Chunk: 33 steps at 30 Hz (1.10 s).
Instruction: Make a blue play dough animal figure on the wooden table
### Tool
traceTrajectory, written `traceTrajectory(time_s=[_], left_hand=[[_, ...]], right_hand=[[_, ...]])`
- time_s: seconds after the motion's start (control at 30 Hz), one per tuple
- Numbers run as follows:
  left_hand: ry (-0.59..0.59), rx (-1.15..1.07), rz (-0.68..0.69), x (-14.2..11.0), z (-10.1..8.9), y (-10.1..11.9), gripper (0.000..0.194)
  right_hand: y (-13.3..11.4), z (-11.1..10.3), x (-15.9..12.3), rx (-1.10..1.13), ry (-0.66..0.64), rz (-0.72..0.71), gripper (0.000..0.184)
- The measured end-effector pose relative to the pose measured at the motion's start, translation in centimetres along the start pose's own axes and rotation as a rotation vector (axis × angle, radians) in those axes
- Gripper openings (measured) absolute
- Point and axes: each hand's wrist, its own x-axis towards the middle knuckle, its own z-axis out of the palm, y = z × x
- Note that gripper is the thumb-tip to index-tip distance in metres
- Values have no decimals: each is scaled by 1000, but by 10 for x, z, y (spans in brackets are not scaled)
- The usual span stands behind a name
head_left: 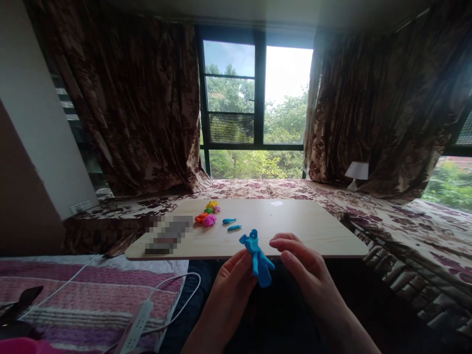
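head view, clock directions taken from the blue modelled figure [252,246], 12 toward the window [232,94]: the figure is held up at the near edge of the table [306,231], grasped between thumb and fingers of the left hand [234,282], tilted, its flat lower end pointed toward 5. the right hand [308,265] is seen at 3, just beside the figure, fingers released and parted from the thumb. two small blue pieces [229,221] are laid at 11 on the tabletop. farther off, between 10 and 11, coloured lumps [210,220] are clustered: yellow, green, orange, pink. a dark item [169,236], blurred by pixelation, is noted between 9 and 10; a white scrap [276,203] is noted past 12. a lamp [357,171] is placed between 1 and 2, beyond the table.
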Motion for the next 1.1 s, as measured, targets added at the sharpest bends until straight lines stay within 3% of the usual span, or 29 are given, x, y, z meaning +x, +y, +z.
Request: traceTrajectory(time_s=[0.13,0.2,0.53,1.1], left_hand=[[65,-5,51,0,2,1,16],[80,-11,65,-1,3,1,18],[132,60,106,-2,8,5,21],[-39,79,-3,-7,-3,7,22]], right_hand=[[-6,0,-3,-235,-40,-165,30],[-5,3,-2,-323,-33,-218,25],[-8,8,0,-554,17,-317,21],[-12,10,-1,-583,-4,-359,17]])
